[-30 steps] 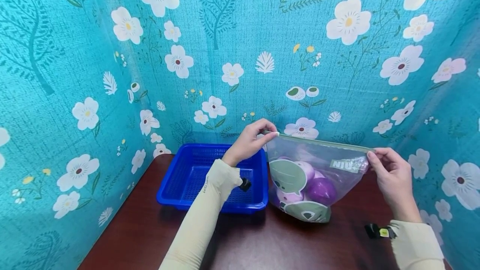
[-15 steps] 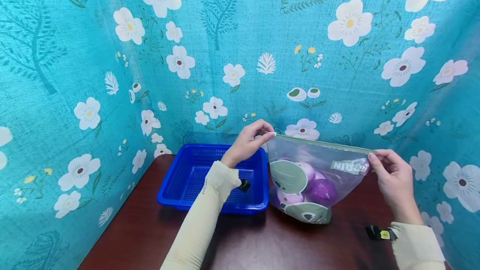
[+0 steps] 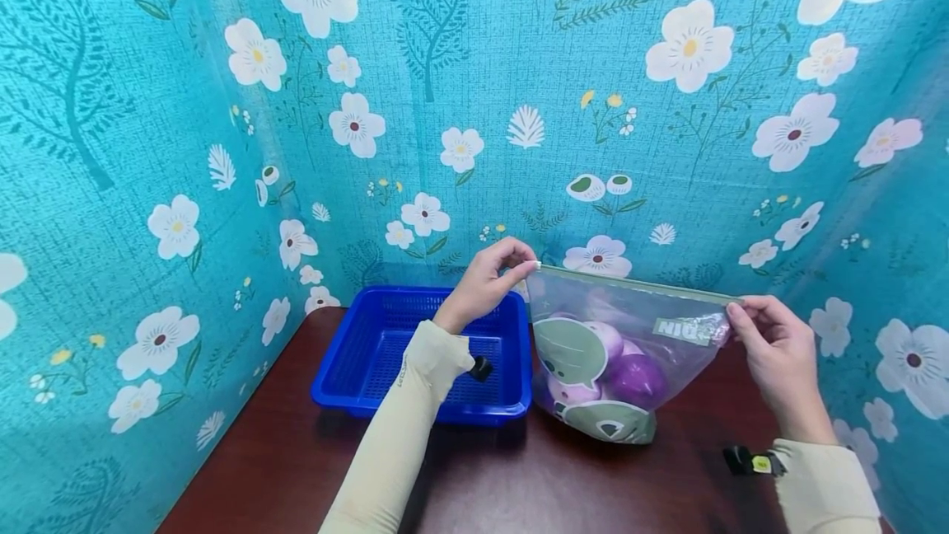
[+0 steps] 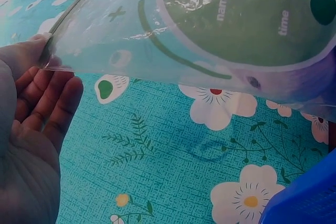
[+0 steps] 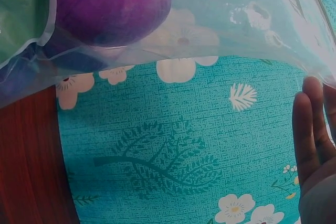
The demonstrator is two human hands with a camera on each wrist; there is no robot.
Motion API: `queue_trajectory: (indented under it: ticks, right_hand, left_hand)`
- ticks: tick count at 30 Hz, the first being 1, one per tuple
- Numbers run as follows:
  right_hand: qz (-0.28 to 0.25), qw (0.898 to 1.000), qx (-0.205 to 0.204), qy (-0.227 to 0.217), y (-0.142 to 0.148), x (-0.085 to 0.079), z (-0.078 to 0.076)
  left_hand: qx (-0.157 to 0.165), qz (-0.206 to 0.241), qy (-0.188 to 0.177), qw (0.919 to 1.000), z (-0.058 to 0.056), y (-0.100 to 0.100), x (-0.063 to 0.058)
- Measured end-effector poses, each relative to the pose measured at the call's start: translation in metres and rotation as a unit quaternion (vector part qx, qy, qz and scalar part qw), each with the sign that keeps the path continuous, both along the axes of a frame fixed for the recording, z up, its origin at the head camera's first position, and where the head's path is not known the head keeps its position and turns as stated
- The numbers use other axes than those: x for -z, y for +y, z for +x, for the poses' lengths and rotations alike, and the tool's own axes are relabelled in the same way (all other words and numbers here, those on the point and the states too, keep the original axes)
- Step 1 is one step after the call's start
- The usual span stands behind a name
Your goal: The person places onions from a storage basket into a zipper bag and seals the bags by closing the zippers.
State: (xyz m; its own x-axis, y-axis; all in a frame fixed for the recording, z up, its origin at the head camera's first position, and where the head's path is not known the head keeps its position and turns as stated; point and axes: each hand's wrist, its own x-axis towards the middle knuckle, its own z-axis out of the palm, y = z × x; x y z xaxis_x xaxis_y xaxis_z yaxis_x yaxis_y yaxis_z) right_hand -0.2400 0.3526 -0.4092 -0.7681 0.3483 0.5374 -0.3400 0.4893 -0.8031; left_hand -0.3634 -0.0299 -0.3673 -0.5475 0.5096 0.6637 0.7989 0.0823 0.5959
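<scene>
A clear zip bag [image 3: 667, 287] with green printed patches holds several purple and pale pink round things, one a deep purple ball-like thing [image 3: 636, 380]. My left hand [image 3: 491, 280] pinches the bag's top left corner, at the end of the green zip edge [image 3: 630, 277]. At the top right corner my right hand [image 3: 778, 344] grips the bag between thumb and fingers. The top edge is stretched taut between both hands. The bag's bottom seems to touch the table; the left wrist view shows "name" and "time" printed on the green patch [image 4: 252, 14].
A blue plastic basket [image 3: 334, 361] with perforated walls stands left of the bag, under my left forearm. The dark red-brown table [image 3: 489, 476] meets a turquoise flowered cloth [image 3: 460, 89] hung behind and on both sides.
My left hand has slid slightly left along the bag's top edge to its corner. The right hand and the bag's contents look nearly unmoved.
</scene>
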Motion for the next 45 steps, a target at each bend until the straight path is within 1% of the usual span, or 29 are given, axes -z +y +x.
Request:
queue_trajectory:
  ticks: [6, 9, 13, 18, 22, 25, 29, 32, 34, 36, 38, 39, 41, 43, 45]
  right_hand:
    - [-0.002, 1.0, 0.003, 0.004, -0.002, 0.0, 0.0]
    - [-0.003, 1.0, 0.007, 0.007, -0.003, -0.002, 0.001]
    - [-0.007, 1.0, 0.006, 0.009, -0.003, -0.003, 0.001]
    - [-0.017, 1.0, 0.002, 0.008, -0.003, -0.001, 0.0]
    - [-0.032, 0.999, -0.017, 0.012, -0.003, 0.001, 0.0]
    - [-0.043, 0.998, -0.047, 0.017, -0.002, 0.003, 0.001]
    - [0.0, 0.997, -0.071, 0.008, 0.001, 0.007, 0.003]
    - [0.048, 0.994, -0.097, -0.026, 0.003, 0.011, 0.006]
    - [0.064, 0.986, -0.14, -0.057, 0.006, 0.014, 0.008]
    - [0.084, 0.976, -0.176, -0.096, 0.007, 0.017, 0.009]
    - [0.1, 0.966, -0.201, -0.125, 0.008, 0.019, 0.009]
    - [0.107, 0.964, -0.205, -0.134, 0.009, 0.02, 0.009]
    - [0.125, 0.962, -0.194, -0.146, 0.008, 0.02, 0.008]
    - [0.129, 0.965, -0.181, -0.141, 0.007, 0.02, 0.005]
    - [0.128, 0.97, -0.162, -0.127, 0.007, 0.019, 0.001]
  left_hand:
    - [-0.016, -0.002, -0.015, 0.9998, 0.002, 0.001, 0.0]
    - [-0.018, 0.0, -0.022, 0.9996, 0.002, 0.001, 0.0]
    - [-0.021, 0.005, -0.023, 0.9995, 0.003, 0.003, -0.001]
    - [-0.032, -0.014, -0.014, 0.9993, 0.003, 0.005, 0.003]
    - [-0.038, -0.017, -0.006, 0.9991, 0.003, 0.007, 0.005]
    - [-0.043, -0.012, 0.001, 0.999, 0.003, 0.008, 0.004]
    - [-0.053, -0.01, 0.006, 0.9985, 0.002, 0.008, 0.004]
    - [-0.059, -0.007, 0.009, 0.9982, 0.003, 0.009, 0.003]
    - [-0.061, -0.001, 0.009, 0.9981, 0.003, 0.009, 0.003]
    - [-0.061, 0.002, 0.006, 0.9981, 0.002, 0.008, 0.004]
    - [-0.062, 0.004, 0.001, 0.9981, 0.003, 0.008, 0.004]
    - [-0.063, 0.002, -0.001, 0.998, 0.003, 0.007, 0.004]
    - [-0.065, -0.002, -0.008, 0.9978, 0.005, 0.006, 0.004]
    - [-0.067, -0.008, -0.014, 0.9976, 0.007, 0.005, 0.003]
    - [-0.065, -0.011, -0.017, 0.9977, 0.011, 0.004, 0.002]
